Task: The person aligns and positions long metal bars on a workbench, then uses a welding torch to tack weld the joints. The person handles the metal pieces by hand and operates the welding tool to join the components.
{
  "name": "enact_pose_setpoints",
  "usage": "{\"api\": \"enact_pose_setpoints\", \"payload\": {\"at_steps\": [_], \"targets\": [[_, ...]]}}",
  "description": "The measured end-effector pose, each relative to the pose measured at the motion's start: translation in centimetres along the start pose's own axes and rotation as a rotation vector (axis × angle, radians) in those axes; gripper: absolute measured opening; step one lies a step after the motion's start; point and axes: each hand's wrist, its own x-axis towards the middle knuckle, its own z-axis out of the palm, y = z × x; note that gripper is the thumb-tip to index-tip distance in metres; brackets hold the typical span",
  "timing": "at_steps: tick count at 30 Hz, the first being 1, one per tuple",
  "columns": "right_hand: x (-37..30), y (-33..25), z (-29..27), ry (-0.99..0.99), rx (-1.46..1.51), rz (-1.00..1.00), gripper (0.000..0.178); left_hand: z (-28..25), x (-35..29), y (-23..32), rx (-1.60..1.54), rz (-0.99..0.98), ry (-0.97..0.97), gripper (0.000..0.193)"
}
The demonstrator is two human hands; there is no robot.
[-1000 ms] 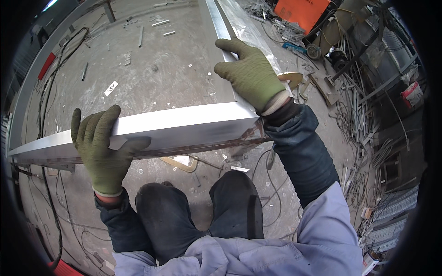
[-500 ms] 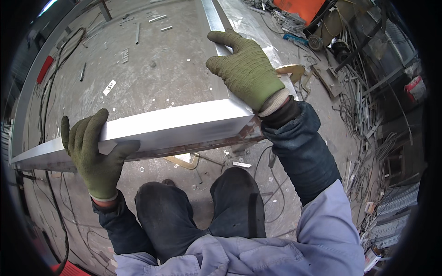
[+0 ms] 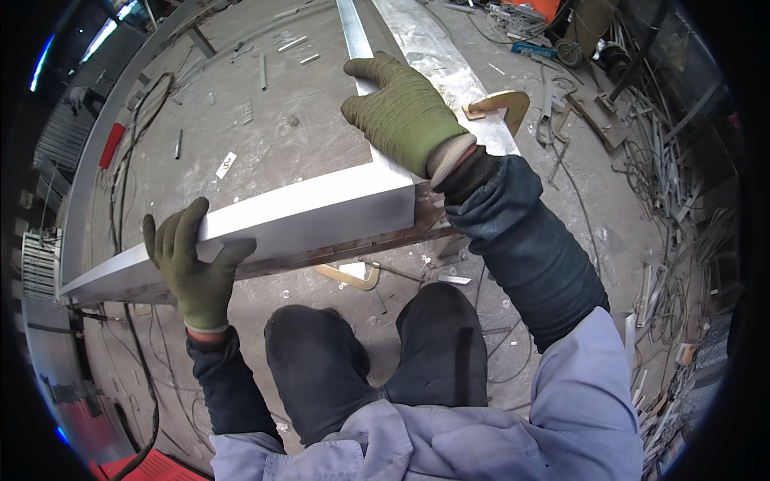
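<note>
A long, smooth silver metal profile [image 3: 313,210] runs across in front of me. My left hand [image 3: 192,268], in a green work glove, grips it left of its middle, fingers over the top and thumb on the near face. At its right end a narrower silver bar [image 3: 353,32] leads away from me, meeting it at a corner. My right hand [image 3: 405,108], gloved alike, is closed over that bar just beyond the corner; its fingertips are partly hidden. Below the near profile, a rust-brown steel beam [image 3: 429,212] shows.
A brass-coloured clamp [image 3: 505,104] sits on a wide pale beam [image 3: 437,60] right of my right hand. Another clamp [image 3: 369,276] lies below the near profile. Cables [image 3: 120,192] trail at left. Metal offcuts [image 3: 682,168] pile up at right. A white label [image 3: 226,165] lies beyond the profile.
My view has swung, shifting much of the surroundings rightward. My right hand and the profiles' corner now sit farther left of the upper clamp, which shows more fully. Both hands keep their hold.
</note>
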Motion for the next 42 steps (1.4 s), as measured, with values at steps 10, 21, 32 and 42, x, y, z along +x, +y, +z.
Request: {"api": "enact_pose_setpoints", "payload": {"at_steps": [10,21,32,42], "targets": [[1.0,0.8,0.7,0.041,-0.018,0.024,0.062,-0.4,3.4,8.6,0.056,0.058,-0.056,0.077],[0.8,0.6,0.6,0.029,-0.039,0.016,0.064,3.0,8.0,16.1,-0.197,0.086,-0.178,0.067],[1.8,1.7,1.1,0.063,-0.142,-0.06,0.066,3.1,8.3,15.7,-0.276,0.093,-0.171,0.055],[2.3,1.2,2.1,0.044,-0.019,0.063,0.065,2.8,8.7,15.3,-0.299,0.027,-0.221,0.07]]}}
